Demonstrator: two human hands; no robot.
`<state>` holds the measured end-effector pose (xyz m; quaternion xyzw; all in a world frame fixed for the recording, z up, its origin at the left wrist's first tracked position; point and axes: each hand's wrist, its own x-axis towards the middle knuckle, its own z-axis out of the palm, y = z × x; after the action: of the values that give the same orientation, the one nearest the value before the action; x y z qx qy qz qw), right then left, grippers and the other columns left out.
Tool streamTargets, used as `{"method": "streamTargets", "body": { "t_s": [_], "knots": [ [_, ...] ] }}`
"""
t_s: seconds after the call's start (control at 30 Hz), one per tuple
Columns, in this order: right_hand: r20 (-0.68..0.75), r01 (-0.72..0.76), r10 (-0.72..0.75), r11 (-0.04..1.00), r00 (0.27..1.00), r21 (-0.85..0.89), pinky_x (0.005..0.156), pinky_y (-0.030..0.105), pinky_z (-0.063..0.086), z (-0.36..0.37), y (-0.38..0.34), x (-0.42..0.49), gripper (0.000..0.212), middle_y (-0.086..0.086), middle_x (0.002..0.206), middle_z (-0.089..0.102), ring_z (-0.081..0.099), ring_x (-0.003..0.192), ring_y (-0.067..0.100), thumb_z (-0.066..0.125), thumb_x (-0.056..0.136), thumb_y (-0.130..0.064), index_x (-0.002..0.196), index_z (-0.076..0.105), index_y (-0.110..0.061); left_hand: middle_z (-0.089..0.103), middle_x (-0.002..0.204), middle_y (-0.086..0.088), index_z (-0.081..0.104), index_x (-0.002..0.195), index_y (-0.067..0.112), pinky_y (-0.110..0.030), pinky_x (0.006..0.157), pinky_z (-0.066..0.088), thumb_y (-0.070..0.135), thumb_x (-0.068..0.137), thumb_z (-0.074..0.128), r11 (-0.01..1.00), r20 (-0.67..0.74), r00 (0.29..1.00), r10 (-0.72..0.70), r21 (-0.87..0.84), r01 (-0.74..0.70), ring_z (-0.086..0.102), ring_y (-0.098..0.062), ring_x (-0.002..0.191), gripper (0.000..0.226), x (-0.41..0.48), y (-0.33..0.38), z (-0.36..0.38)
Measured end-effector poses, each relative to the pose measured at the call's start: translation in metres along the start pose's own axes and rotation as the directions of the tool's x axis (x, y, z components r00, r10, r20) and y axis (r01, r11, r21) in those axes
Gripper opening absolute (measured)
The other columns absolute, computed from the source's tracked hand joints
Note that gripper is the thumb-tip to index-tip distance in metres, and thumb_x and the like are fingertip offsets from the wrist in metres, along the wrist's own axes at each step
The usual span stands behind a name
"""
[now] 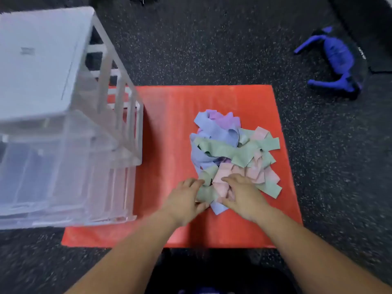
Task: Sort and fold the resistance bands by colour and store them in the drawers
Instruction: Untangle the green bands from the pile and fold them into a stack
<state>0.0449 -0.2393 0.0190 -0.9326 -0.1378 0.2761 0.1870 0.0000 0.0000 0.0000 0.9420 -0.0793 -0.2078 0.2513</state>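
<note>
**Head view: a tangled heap that may lift as one**

We see the pile of resistance bands (pixel 233 153) lying right of centre on the red mat (pixel 169 128), with blue, purple, green and pink strips crossing over one another. Our left hand (pixel 186 198) seems to pinch a green band (pixel 206 193) between fingers and thumb at the near edge. Our right hand (pixel 244 196) lies on the pink bands (pixel 222 175), and blur keeps us from telling whether it grips them.

We judge the main risk to be the overlap: pulling one strip could drag its neighbours along, scatter the heap off the mat, or mix colours. The pale green and blue could also be confused.

The clear drawer unit (pixel 63 145) stands to the left, partly on the mat. Around it is dark speckled floor (pixel 191 49), and a blue object (pixel 337 60) we cannot identify lies well apart at far right.
</note>
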Motion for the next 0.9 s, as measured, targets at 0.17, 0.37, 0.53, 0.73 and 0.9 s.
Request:
{"method": "streamTargets", "body": {
  "t_s": [0.17, 0.37, 0.53, 0.73, 0.9],
  "knots": [
    [-0.233, 0.081, -0.11, 0.988, 0.966, -0.132, 0.111, 0.05, 0.041, 0.086, 0.033, 0.028, 0.071, 0.002, 0.153, 0.045, 0.042, 0.14, 0.029, 0.053, 0.086, -0.069, 0.145, 0.054, -0.03, 0.053, 0.139, 0.001, 0.048, 0.15, 0.026, -0.035, 0.105, 0.043, 0.048, 0.092, 0.069, 0.998, -0.142, 0.989, 0.051, -0.035, -0.056, 0.05, -0.026, 0.126, 0.065, 0.018, -0.04, 0.074],
    [-0.486, 0.209, -0.29, 0.954, 0.824, -0.213, 0.115, 0.049, 0.036, 0.16, 0.07, 0.052, 0.057, 0.002, 0.155, 0.045, 0.042, 0.143, 0.03, 0.062, 0.095, -0.052, 0.144, 0.058, -0.024, 0.059, 0.126, 0.006, 0.068, 0.123, 0.023, -0.044, 0.095, 0.047, 0.043, 0.09, 0.075, 0.982, -0.495, 0.857, 0.139, -0.04, -0.183, 0.055, -0.022, 0.112, 0.039, 0.035, -0.08, 0.145],
    [-0.564, 0.196, -0.297, 0.953, 0.77, -0.233, 0.107, 0.047, 0.039, 0.159, 0.067, 0.056, 0.052, -0.003, 0.149, 0.048, 0.04, 0.141, 0.025, 0.066, 0.092, -0.053, 0.139, 0.06, -0.032, 0.065, 0.115, 0.007, 0.071, 0.1, 0.02, -0.043, 0.091, 0.049, 0.045, 0.086, 0.076, 0.979, -0.58, 0.804, 0.13, -0.054, -0.197, 0.058, -0.022, 0.104, 0.03, 0.043, -0.085, 0.152],
    [-0.656, 0.027, -0.22, 0.957, 0.722, -0.29, 0.103, 0.045, 0.043, 0.159, 0.072, 0.021, 0.03, -0.005, 0.14, 0.056, 0.045, 0.135, 0.024, 0.054, 0.102, -0.047, 0.125, 0.069, -0.035, 0.062, 0.109, 0.006, 0.07, 0.096, 0.018, -0.041, 0.087, 0.054, 0.036, 0.087, 0.075, 0.982, -0.627, 0.777, 0.053, -0.11, -0.155, 0.062, -0.023, 0.098, 0.02, 0.005, -0.071, 0.154],
    [-0.75, -0.051, -0.128, 0.976, 0.648, -0.211, 0.094, 0.043, 0.047, 0.152, 0.078, 0.003, 0.027, -0.002, 0.126, 0.065, 0.054, 0.122, 0.027, 0.055, 0.102, -0.051, 0.117, 0.075, -0.04, 0.061, 0.121, 0.0, 0.072, 0.103, 0.014, -0.025, 0.084, 0.05, 0.017, 0.086, 0.084, 0.965, -0.705, 0.708, 0.034, -0.161, -0.207, 0.065, -0.015, 0.093, 0.021, -0.023, -0.061, 0.142]
  ]
}}
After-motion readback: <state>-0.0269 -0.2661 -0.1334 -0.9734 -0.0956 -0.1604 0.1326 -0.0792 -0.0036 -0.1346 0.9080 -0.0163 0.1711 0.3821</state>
